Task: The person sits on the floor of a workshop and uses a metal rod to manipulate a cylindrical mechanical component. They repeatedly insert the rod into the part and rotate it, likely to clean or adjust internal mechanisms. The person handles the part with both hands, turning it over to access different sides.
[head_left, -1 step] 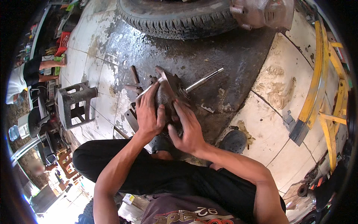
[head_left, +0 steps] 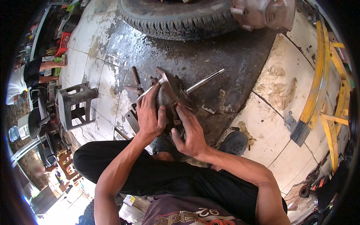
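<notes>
While our left hand lies along the left edge of a grimy, brown-grey metal casing, its fingers nearly straight, our right hand is spread wide at the near right side, thumb well apart from the fingers. We cannot tell whether the left grips or merely rests. Our right hand has shifted slightly to the right, and a small rust-brown metal tab now shows between the two hands, so more of the casing's near end is uncovered for handling. The casing sits on the dark, oil-stained floor before us, a bright steel shaft slanting out from its right side. Just beyond its left side lies a short brown metal rod. Farther out we see a dark grey rubber clog to the right, a speckled grey plastic stool to the left, a black treaded tyre ahead with a brown metal housing beside it, and a yellow metal frame at the far right.
</notes>
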Available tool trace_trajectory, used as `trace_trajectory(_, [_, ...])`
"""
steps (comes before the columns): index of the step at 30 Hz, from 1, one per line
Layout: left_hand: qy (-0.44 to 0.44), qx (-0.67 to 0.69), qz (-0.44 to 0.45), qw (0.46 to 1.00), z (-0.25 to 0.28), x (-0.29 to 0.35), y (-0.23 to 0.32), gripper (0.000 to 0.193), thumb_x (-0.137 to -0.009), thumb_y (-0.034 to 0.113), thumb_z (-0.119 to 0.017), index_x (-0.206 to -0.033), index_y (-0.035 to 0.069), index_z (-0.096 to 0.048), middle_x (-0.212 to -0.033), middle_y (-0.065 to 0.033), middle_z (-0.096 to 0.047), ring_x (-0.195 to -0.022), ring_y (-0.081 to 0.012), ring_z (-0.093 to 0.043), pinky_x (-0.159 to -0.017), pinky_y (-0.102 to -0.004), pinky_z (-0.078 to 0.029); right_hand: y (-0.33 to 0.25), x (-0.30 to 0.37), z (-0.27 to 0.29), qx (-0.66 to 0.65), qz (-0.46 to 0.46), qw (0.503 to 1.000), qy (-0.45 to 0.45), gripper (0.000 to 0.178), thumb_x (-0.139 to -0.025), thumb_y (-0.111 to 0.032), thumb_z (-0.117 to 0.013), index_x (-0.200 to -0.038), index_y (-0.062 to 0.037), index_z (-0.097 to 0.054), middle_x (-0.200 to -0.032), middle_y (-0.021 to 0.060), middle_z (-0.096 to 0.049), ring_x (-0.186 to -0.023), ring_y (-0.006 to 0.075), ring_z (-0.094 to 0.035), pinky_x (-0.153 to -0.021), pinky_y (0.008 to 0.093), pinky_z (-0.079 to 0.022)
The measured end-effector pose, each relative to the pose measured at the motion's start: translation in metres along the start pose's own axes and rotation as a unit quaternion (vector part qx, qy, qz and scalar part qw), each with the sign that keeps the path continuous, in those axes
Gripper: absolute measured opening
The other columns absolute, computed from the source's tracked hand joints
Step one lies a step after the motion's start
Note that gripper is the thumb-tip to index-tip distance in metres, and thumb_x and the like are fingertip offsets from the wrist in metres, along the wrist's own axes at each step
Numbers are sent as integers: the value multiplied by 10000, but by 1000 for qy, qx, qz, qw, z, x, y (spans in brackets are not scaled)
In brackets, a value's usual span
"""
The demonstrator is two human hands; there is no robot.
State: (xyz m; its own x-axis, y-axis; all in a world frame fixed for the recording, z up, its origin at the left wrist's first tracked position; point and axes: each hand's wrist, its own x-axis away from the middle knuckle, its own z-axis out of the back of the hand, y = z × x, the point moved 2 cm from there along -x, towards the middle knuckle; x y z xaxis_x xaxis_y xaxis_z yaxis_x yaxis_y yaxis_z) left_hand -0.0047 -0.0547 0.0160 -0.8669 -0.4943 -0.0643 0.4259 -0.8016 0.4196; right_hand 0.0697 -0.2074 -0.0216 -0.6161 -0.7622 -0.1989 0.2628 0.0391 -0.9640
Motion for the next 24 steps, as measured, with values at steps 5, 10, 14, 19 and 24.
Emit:
trace_trajectory(5, [6,0,-5,1000,-2,-1,0,604,-972,318,-468,-1477,-12,-445,-1441,-224,-532,-1321,-399,-504,-1126,-477,-318,8,-12,-10,-1,-16,1000,5,702,-860,-135,-621,-1465,126,-378,-1417,348,-486,-1285,498,-484,-1136,527,-370])
trace_trajectory(10, [20,5,-3,1000,-4,-2,0,560,-984,283,-460,-1467,-1,-461,-1421,-225,-551,-1291,-411,-525,-1120,-486,-329,7,-8,-12,23,1,1000,7,699,-860,-131,-616,-1463,130,-378,-1455,346,-448,-1301,511,-466,-1141,535,-362])
trace_trajectory(14, [23,-2,7,1000,-4,1,-1,541,-980,244,-459,-1461,-4,-468,-1417,-226,-556,-1292,-406,-526,-1121,-483,-328,1,1,-2,42,20,999,-6,622,-878,-75,-606,-1438,122,-423,-1444,328,-481,-1340,491,-464,-1149,512,-360])
trace_trajectory(19, [11,-12,12,1000,-3,-2,3,542,-967,212,-478,-1459,-13,-462,-1430,-223,-546,-1298,-407,-519,-1126,-478,-326,11,-5,-15,9,-14,999,45,571,-891,-54,-645,-1419,82,-473,-1428,289,-520,-1301,461,-518,-1114,496,-409])
trace_trajectory(24, [17,-12,13,1000,-4,1,1,541,-970,206,-475,-1465,-12,-455,-1432,-223,-541,-1299,-412,-514,-1126,-478,-326,11,-5,-9,15,-18,998,58,492,-913,-65,-660,-1373,57,-539,-1373,245,-590,-1257,428,-567,-1090,469,-438])
